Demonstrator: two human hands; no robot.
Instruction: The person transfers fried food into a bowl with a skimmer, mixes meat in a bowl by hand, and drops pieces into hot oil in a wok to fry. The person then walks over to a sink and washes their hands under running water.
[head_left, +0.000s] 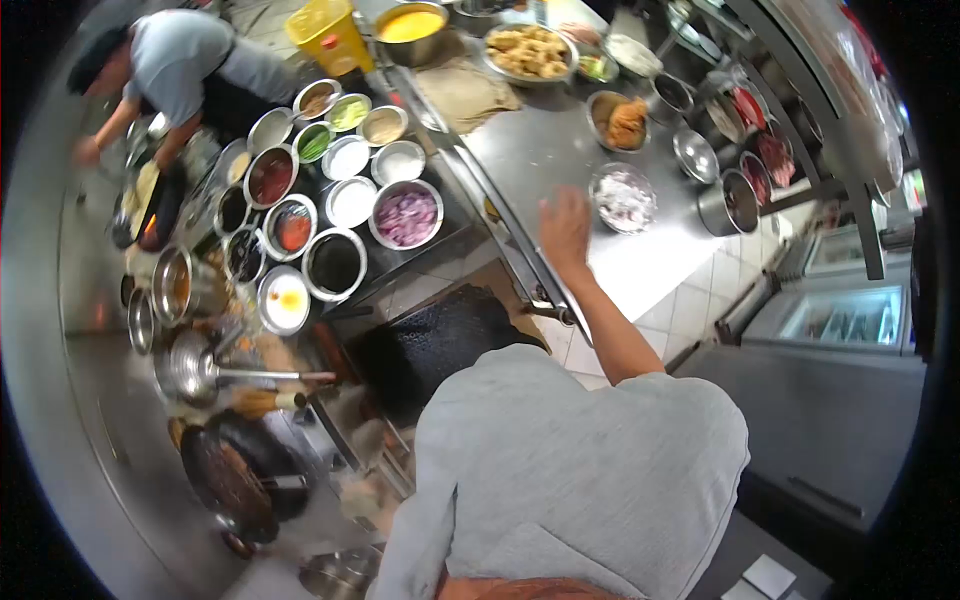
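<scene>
My right hand [567, 230] reaches over the steel table, slightly blurred, its fingers apart and with nothing visible in them. Just right of it sits a bowl of white powdery food [624, 198], apart from the hand. Behind that bowl stands another bowl with an orange-brown fried piece [627, 125]. At lower left, beside my grey sleeve, a smeared patch looks like my left hand [368, 497]; its fingers cannot be made out. The wok [228, 470] is to the left of that patch.
Bowls of sauces and ingredients, one with chopped purple onion [406, 215], crowd the left counter. A large bowl of fried pieces [528, 53] stands at the back. A co-worker [190, 70] works at a flaming pan, upper left. A ladle [230, 373] lies near the wok. Metal shelving [835, 130] overhangs the right.
</scene>
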